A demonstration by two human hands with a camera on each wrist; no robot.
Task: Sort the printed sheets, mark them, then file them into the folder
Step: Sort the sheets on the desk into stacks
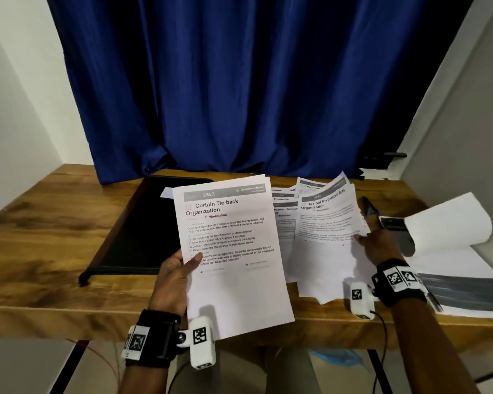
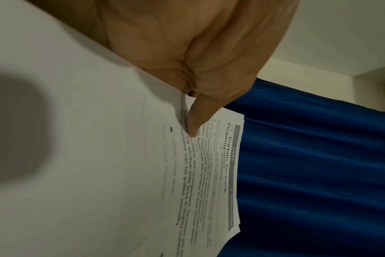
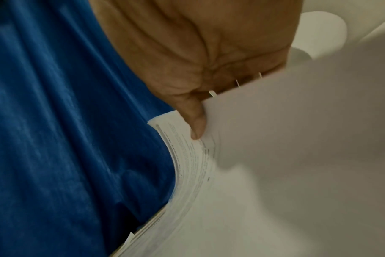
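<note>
1. The person's left hand [image 1: 173, 275] grips a small stack of printed sheets [image 1: 234, 251] by its left edge, thumb [image 2: 196, 120] pressed on the printed face and the fingers behind. The top page reads "Curtain Tie-back Organization" under the number 2683. The stack is held tilted above the near edge of the wooden table [image 1: 40, 245].

2. The right hand [image 1: 379, 245] pinches a second, fanned bundle of sheets [image 1: 325, 223] at its right edge; the thumb [image 3: 197, 125] lies on top, and the front page is headed "Tea Set Preparation Area Organization". Further printed pages spread out behind and to the left of this bundle.

3. A black folder [image 1: 143, 223] lies closed and flat on the table, left of the held stack and partly behind it.

4. Beyond the right hand lies a dark, slim item, possibly a pen [image 1: 369, 207], though blur makes that uncertain.

5. At the far right, loose white paper [image 1: 450, 223] curls upward over a flat pile that includes a dark printed sheet [image 1: 467, 291].

6. A blue curtain [image 1: 254, 81] hangs behind the table.
</note>
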